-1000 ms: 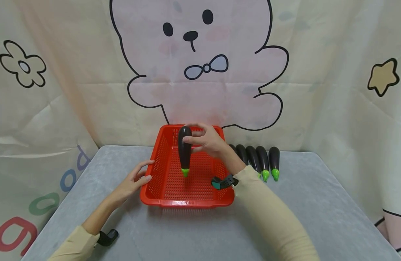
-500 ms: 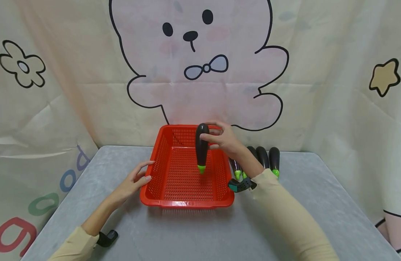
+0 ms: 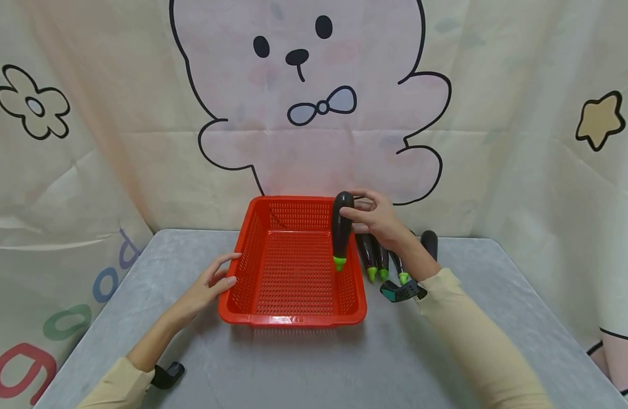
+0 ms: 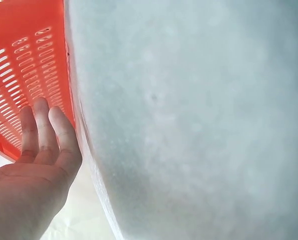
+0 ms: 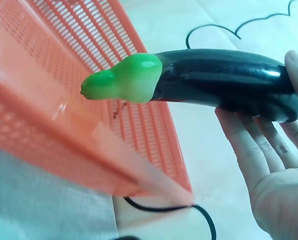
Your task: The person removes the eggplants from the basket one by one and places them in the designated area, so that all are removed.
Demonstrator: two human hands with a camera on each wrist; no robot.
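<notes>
My right hand (image 3: 377,220) pinches a dark eggplant (image 3: 342,226) near its thick end, between thumb and fingers. It hangs over the right side of a red plastic basket (image 3: 293,320), its green stem end pointing down. Up close in the right wrist view, the eggplant (image 5: 213,80) is glossy, and the stem overlaps the basket's slotted wall (image 5: 134,125). My left hand (image 3: 204,292) rests at the basket's left side. Its fingers (image 4: 45,130) lie fairly straight against the slotted wall in the left wrist view. Inside the basket only the perforated bottom shows.
Just right of the basket several more eggplants (image 3: 367,258) lie side by side on the grey table (image 3: 304,375), partly hidden behind my right hand and forearm. One eggplant (image 3: 429,243) lies at the right end. A printed curtain (image 3: 140,142) closes off the back.
My right hand has carried the eggplant rightward, from over the basket's middle to its right side. My left hand and the basket have stayed in place.
</notes>
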